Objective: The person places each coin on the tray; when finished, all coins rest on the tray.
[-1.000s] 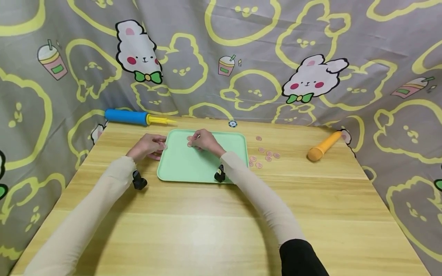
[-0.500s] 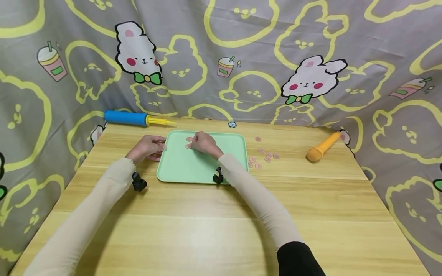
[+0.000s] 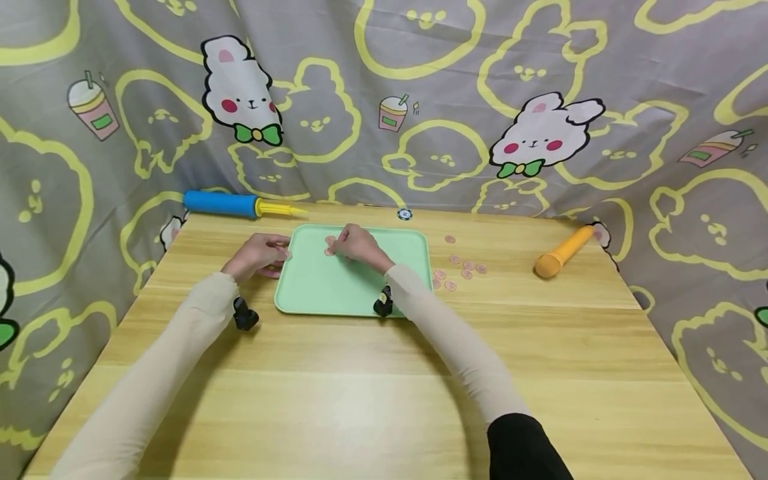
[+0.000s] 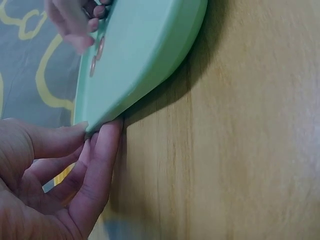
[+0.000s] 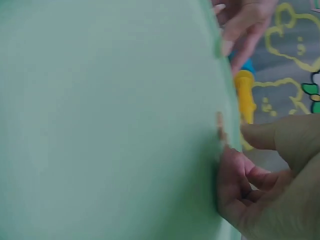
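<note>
fingers (image 5: 234, 162) by coins (image 4: 100, 48), blue pump (image 3: 219, 203) beyond

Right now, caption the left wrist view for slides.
Left hand pinches a green tray; two coppery coins lie on it near the right hand.

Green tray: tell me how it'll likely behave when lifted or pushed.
The green tray is probably fairly stiff: its rim shows no sag beside the left hand pinching it. Pushed, it should slide rather than roll or tip, being broad, shallow and flat. Tilted, it might let the copper-coloured discs slide, since its surface looks smooth.
</note>
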{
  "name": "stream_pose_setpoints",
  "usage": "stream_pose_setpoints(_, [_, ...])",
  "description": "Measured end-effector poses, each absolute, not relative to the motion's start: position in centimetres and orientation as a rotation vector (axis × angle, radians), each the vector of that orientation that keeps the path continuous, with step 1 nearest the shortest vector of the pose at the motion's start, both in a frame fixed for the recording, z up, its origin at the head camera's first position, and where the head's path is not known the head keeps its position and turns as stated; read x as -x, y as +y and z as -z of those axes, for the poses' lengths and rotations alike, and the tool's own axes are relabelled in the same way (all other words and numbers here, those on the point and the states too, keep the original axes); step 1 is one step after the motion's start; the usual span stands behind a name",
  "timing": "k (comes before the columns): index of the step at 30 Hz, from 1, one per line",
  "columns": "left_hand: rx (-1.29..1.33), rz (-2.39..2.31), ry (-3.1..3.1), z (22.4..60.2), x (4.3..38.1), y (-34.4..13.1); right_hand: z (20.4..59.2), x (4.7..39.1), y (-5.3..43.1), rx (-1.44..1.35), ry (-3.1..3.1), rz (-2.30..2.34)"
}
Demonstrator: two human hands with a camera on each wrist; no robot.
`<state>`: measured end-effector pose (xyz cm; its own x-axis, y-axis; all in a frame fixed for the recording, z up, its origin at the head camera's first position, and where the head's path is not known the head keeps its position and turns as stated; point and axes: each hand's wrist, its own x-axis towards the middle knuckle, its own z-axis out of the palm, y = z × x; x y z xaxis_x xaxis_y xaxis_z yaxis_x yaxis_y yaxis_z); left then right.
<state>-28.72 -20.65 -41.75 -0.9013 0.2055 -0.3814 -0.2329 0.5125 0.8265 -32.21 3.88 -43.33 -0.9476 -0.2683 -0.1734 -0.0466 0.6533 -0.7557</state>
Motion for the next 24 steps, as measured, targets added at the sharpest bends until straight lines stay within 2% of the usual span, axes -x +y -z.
stream_pose_setpoints(5, [0.0,-1.37,2.334,41.7,28.7,-20.5,41.7,32.1,6.1,0.296,2.441,1.36])
stream_pose_setpoints(11, [-0.015,-1.355,2.344,41.7,28.7,-20.5,40.5,31.4,9.5,0.399,2.491,1.293])
stream_pose_setpoints(24, [-0.007,-1.363,2.309,42.2,29.2,-20.9,40.4,30.6,16.6,0.398,2.62,1.271])
